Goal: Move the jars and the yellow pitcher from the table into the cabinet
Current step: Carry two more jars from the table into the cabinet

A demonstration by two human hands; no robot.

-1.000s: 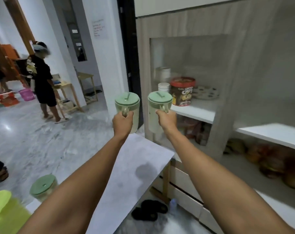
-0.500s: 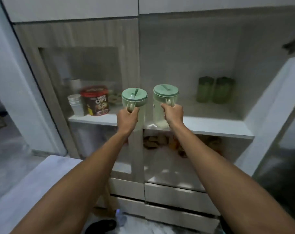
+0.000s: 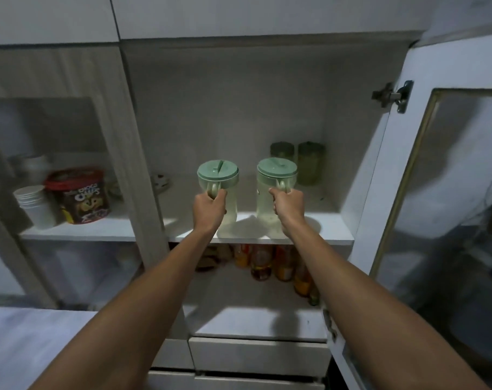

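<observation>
I hold two clear jars with pale green lids by their handles, one in each hand. My left hand grips the left jar, and my right hand grips the right jar. Both jars are upright at the front of the cabinet's middle shelf, at or just above its surface. Two darker green jars stand side by side at the back right of the same shelf. The yellow pitcher is out of view.
The cabinet door stands open on the right. Behind the glass pane to the left are a cereal tub and stacked white cups. Bottles fill the lower shelf. The table corner is at lower left, drawers below.
My view has swung from the room and table to face the open cabinet. Both hands have carried the jars forward over the shelf's front edge.
</observation>
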